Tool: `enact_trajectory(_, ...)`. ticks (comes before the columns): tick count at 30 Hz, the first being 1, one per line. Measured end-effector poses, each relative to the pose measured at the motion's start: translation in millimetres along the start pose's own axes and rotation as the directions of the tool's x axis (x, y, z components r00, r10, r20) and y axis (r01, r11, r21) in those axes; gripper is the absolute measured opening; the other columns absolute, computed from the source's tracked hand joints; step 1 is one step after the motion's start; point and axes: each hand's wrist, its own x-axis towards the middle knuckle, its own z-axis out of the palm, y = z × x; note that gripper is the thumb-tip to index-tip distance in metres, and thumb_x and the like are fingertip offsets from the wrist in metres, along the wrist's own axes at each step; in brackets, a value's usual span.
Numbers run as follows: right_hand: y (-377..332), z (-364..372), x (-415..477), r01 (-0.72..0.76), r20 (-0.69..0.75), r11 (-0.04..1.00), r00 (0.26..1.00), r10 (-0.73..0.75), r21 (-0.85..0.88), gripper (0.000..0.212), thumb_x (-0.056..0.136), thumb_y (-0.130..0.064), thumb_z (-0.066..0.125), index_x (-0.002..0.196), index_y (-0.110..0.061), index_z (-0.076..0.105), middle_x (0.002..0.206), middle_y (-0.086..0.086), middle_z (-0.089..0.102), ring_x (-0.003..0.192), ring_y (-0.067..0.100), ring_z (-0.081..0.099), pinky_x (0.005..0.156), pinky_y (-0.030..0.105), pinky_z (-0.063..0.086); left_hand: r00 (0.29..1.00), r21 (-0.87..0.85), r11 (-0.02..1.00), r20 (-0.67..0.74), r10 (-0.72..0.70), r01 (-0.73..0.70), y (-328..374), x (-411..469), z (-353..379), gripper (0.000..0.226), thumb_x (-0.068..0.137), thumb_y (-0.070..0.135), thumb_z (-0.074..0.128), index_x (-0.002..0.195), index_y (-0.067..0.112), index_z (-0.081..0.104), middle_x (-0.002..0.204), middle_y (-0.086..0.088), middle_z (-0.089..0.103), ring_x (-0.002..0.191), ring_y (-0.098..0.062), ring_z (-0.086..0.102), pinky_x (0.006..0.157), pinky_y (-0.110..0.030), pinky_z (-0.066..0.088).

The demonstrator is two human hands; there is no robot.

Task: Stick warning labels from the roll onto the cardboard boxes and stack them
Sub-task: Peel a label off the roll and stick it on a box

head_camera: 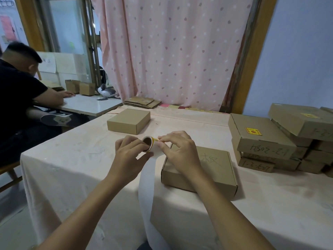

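Observation:
My left hand [130,152] grips a small label roll [148,143] with a brown core, held above the table. My right hand [177,148] pinches the yellow edge of a label [155,139] at the top of the roll. A long white backing strip [146,186] trails from the roll down toward me. Under my right wrist lies a flat cardboard box [216,170] with a handwritten mark on its lid. A second plain box [129,121] sits farther back on the table. At the right stand stacked boxes [259,141], the top ones bearing yellow warning labels [253,131].
The table wears a pale pink cloth [81,159]; its left edge drops off near a wooden chair. A person in black [19,91] sits at a white desk at the left. Flattened cardboard [142,102] lies by the pink curtain behind the table.

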Motion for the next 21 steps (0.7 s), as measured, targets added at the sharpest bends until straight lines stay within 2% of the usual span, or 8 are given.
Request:
enact_trajectory(2,1.6,-2.3,1.8,-0.054,-0.016,0.998,0.998,0.055,0.020,0.002,0.087,-0.026,0.078,0.087,-0.025,0.080,0.097,-0.019,0.076,0.106,0.005,0.058,0.092,0.022,0.045,1.000,-0.023,0.999,0.019,-0.022,0.023,-3.2,-1.3,-0.5,0.013,0.080,0.026,0.076,0.086,0.015,0.074,0.091,0.013,0.072,0.098,-0.020,0.055,0.082,-0.035,0.026)
enact_trajectory(7,9.8,-10.8,5.1,-0.284,-0.008,0.950,0.958,0.288,0.130,0.011,0.089,-0.022,0.076,0.082,-0.028,0.080,0.088,-0.027,0.073,0.103,0.000,0.058,0.082,0.010,0.042,0.996,-0.098,0.994,0.080,-0.034,0.042,-9.1,-4.3,0.5,0.011,0.081,0.024,0.075,0.089,0.015,0.075,0.097,0.014,0.071,0.105,-0.016,0.056,0.086,-0.039,0.035)
enact_trajectory(9,13.3,-12.9,4.7,-0.367,-0.008,0.911,0.927,0.375,0.185,0.014,0.089,-0.023,0.075,0.078,-0.032,0.078,0.085,-0.028,0.072,0.098,0.001,0.061,0.082,0.016,0.045,0.995,-0.144,0.989,0.099,-0.016,0.030,-9.8,-5.7,1.4,0.012,0.083,0.021,0.076,0.090,0.012,0.075,0.097,0.012,0.072,0.104,-0.017,0.056,0.086,-0.032,0.042)
enact_trajectory(11,17.1,-15.3,4.9,-0.449,-0.007,0.855,0.884,0.467,0.258,0.012,0.089,-0.025,0.076,0.077,-0.028,0.078,0.084,-0.020,0.075,0.088,0.005,0.065,0.080,0.025,0.051,0.995,-0.178,0.983,0.101,-0.024,0.042,-9.7,-7.8,1.8,0.011,0.084,0.015,0.080,0.091,0.008,0.075,0.096,0.008,0.072,0.102,-0.019,0.058,0.082,-0.027,0.048)
enact_trajectory(12,18.2,-16.9,4.8,-0.477,-0.004,0.827,0.866,0.501,0.297,0.011,0.089,-0.025,0.076,0.078,-0.025,0.079,0.083,-0.016,0.076,0.083,0.004,0.066,0.077,0.025,0.052,0.994,-0.184,0.981,0.102,-0.036,0.055,-9.5,-8.7,2.2,0.012,0.082,0.011,0.083,0.091,0.008,0.076,0.096,0.007,0.073,0.101,-0.020,0.059,0.081,-0.027,0.049)
enact_trajectory(16,21.9,-19.2,2.5,-0.498,-0.019,0.794,0.843,0.538,0.349,0.011,0.088,-0.020,0.077,0.078,-0.017,0.080,0.080,-0.011,0.077,0.070,-0.003,0.063,0.067,0.015,0.047,0.992,-0.181,0.981,0.117,-0.040,0.061,-8.6,-9.9,4.0,0.015,0.079,0.006,0.085,0.090,0.008,0.075,0.094,0.006,0.073,0.100,-0.022,0.059,0.077,-0.026,0.049)
enact_trajectory(21,30.2,-20.5,1.2,-0.534,-0.061,0.759,0.802,0.594,0.372,0.015,0.090,-0.021,0.075,0.076,-0.017,0.077,0.081,-0.014,0.076,0.075,-0.004,0.066,0.066,0.011,0.048,0.994,-0.210,0.976,0.105,-0.034,0.056,-9.3,-6.9,5.0,0.010,0.082,0.013,0.077,0.089,0.007,0.074,0.091,0.008,0.071,0.098,-0.021,0.059,0.078,-0.024,0.048)
